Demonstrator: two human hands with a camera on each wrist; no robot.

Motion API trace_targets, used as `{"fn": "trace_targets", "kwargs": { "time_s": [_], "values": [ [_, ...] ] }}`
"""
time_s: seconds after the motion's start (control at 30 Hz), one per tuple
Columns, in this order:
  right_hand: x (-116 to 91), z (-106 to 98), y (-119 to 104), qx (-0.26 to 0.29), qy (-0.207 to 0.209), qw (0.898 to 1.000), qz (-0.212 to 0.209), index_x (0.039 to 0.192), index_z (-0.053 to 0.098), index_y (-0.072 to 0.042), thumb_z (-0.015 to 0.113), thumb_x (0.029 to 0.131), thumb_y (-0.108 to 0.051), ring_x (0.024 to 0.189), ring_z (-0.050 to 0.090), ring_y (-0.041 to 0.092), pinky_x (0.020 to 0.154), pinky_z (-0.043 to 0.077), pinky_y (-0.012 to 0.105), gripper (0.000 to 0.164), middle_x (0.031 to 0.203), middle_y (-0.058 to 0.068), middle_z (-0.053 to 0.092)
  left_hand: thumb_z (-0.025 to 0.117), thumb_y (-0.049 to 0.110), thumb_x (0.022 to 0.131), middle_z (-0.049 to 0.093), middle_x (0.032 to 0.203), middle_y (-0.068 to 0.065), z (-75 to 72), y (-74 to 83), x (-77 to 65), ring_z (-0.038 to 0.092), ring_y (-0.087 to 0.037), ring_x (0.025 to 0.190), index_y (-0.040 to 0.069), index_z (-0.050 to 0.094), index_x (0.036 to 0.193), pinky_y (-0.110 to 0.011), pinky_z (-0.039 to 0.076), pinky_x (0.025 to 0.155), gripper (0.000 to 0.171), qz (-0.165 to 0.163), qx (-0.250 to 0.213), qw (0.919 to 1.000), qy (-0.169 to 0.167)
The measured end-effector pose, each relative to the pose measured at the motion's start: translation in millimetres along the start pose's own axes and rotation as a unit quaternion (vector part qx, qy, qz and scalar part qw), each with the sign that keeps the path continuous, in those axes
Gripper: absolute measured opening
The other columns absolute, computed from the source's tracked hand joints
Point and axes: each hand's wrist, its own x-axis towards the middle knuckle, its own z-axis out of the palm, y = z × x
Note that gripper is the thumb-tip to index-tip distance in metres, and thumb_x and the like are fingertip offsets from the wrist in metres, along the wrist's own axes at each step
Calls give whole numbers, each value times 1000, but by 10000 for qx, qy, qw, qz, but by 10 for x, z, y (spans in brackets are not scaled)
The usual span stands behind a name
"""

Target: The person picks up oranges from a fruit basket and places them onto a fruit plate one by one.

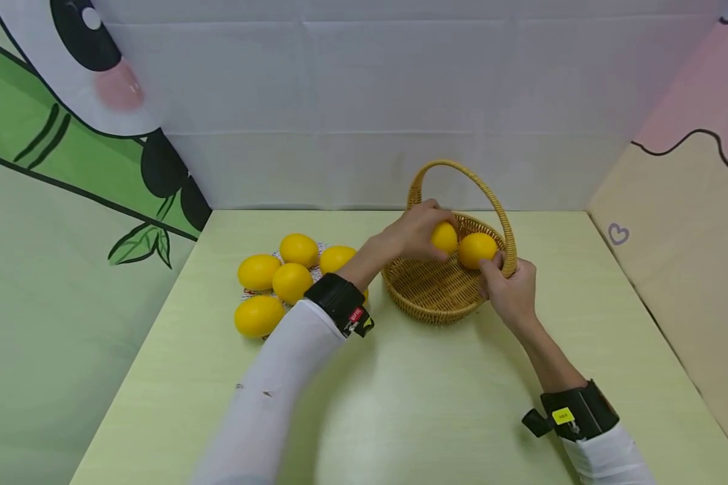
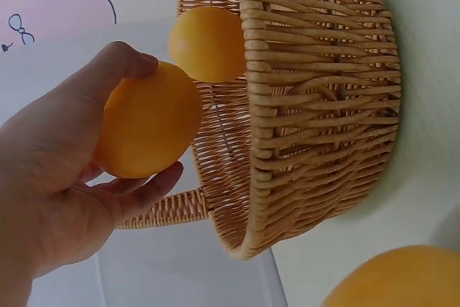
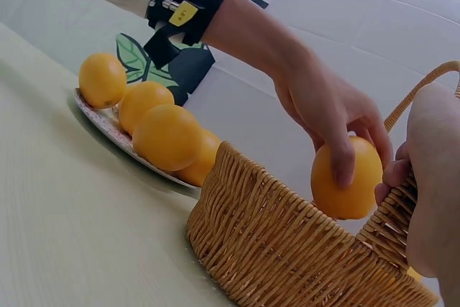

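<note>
My left hand [image 1: 421, 232] holds a yellow-orange fruit, an orange by its look [image 2: 149, 120], between thumb and fingers at the mouth of the wicker basket [image 1: 427, 296]. Inside the basket, toward its right side, lies another orange [image 1: 476, 250]. My right hand [image 1: 512, 286] grips the base of the basket's arched handle [image 1: 470, 176] at the right rim. In the right wrist view, the held orange [image 3: 348, 177] shows just above the rim, with the thumb across its side.
Several more oranges [image 1: 259, 316] sit on a patterned plate [image 3: 108, 129] left of the basket, partly hidden behind my left forearm. The pale table [image 1: 437, 404] meets a light wall cloth [image 1: 352, 101] at the back and printed cloths at both sides.
</note>
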Motion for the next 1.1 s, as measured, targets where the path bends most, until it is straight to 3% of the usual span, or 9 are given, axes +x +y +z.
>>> {"fn": "trace_targets", "kwargs": {
  "time_s": [0.3,0.6,0.9,1.1],
  "values": [
    [-4,15,-4,-33,-4,10000,-25,66,43,5,57,107,2,43,44,15,42,42,28,43,51,1,48,92,32,91,60,146,-10,-103,5,-271,61,-26,127,17,70,147,-40,63,104,62,67,-237,9996,158],
    [-22,8,-24,29,-6,10000,58,68,43,4,58,108,0,44,45,16,43,43,28,43,52,2,49,92,34,91,60,145,-10,-227,-15,-634,60,-26,125,19,71,145,-41,62,100,60,21,-396,9985,379],
    [-61,23,-73,-43,84,9999,98,66,44,4,58,106,0,43,44,25,42,46,30,43,51,4,49,90,32,90,61,143,-10,-336,-91,-1008,63,-29,120,20,72,144,-43,64,96,59,35,-542,9969,575],
    [-88,49,-115,-10,82,9999,119,67,43,4,59,107,0,43,44,20,42,45,28,43,51,4,48,91,32,89,61,139,-9,-374,-165,-1309,64,-31,117,18,73,142,-46,65,95,57,3,-654,9949,772]
  ]
}}
